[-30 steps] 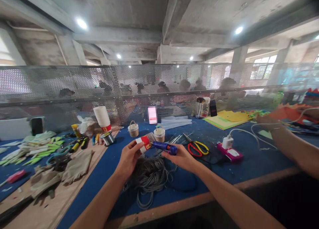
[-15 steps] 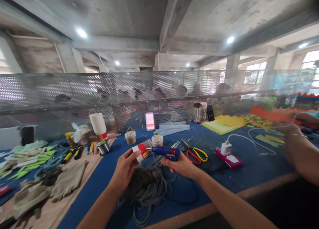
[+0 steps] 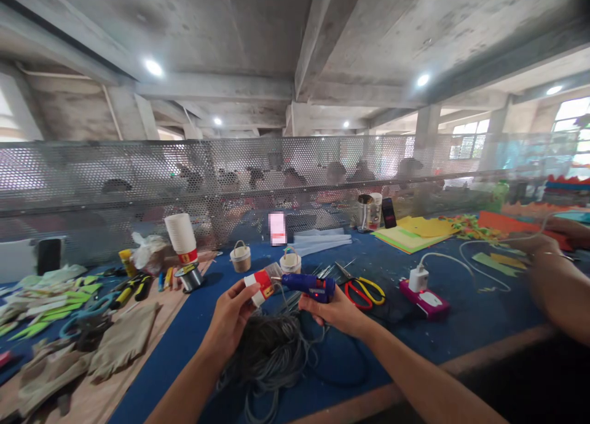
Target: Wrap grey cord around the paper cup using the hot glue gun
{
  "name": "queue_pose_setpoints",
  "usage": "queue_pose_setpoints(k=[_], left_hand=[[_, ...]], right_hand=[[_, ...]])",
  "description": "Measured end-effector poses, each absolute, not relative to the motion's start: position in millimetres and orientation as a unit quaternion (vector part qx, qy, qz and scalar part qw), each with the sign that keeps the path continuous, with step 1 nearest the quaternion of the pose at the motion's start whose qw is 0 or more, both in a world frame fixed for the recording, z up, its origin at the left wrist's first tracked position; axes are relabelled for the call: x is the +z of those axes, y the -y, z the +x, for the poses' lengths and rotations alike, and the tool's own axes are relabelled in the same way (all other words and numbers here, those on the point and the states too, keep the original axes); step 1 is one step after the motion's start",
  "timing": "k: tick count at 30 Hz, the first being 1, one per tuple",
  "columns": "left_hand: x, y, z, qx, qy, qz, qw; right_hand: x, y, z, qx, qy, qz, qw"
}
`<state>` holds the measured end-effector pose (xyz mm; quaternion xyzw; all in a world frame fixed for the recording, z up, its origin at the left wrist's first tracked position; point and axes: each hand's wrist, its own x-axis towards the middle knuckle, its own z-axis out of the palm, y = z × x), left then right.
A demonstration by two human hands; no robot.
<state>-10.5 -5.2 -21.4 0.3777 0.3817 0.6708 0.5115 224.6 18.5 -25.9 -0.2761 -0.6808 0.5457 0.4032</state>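
"Shifted since a second ago: our blue plastic glue gun [image 3: 304, 284], drawn slightly right, its metal nozzle [image 3: 276, 279] now in plain view. A co-worker's bare forearm [image 3: 557, 295] sits farther right too."

"Our hands?"

"Left hand [image 3: 236, 306]: thumb and fingers closed on the white end of a red-and-white, cup-shaped piece [image 3: 262, 287]. Right hand [image 3: 338, 310]: wrapped round the gun's handle."

"Where do we have the piece?"

"Tilted, above a heap of loose grey cord [image 3: 271, 341], nearer us than two small pale buckets [image 3: 240, 259] with looped handles. Nozzle at its edge; whether they touch, we can't tell."

"Doing this well?"

"Our judgement: light pinch, so we don't dent the wall; fingertips clear of the probably hot tip; both wrists steady, slow squeeze."
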Motion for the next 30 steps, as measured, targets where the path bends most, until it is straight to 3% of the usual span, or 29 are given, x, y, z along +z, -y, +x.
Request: queue_pose_setpoints(k=[7, 13, 30], left_hand=[[-17.2, 9.5, -7.7, 0.666, -0.379, 0.396, 0.506], [-16.6, 9.4, -6.6, 0.673, -0.389, 0.384, 0.497], [-17.1, 10.8, -6.3, 0.667, -0.395, 0.388, 0.499]], right_hand=[[-32.0, -18.6, 221.5, 0.503, 0.681, -0.335, 0.415], [-29.7, -15.4, 221.0, 0.469, 0.701, -0.295, 0.449], [-24.6, -12.7, 224.1, 0.429, 0.743, -0.256, 0.445]])
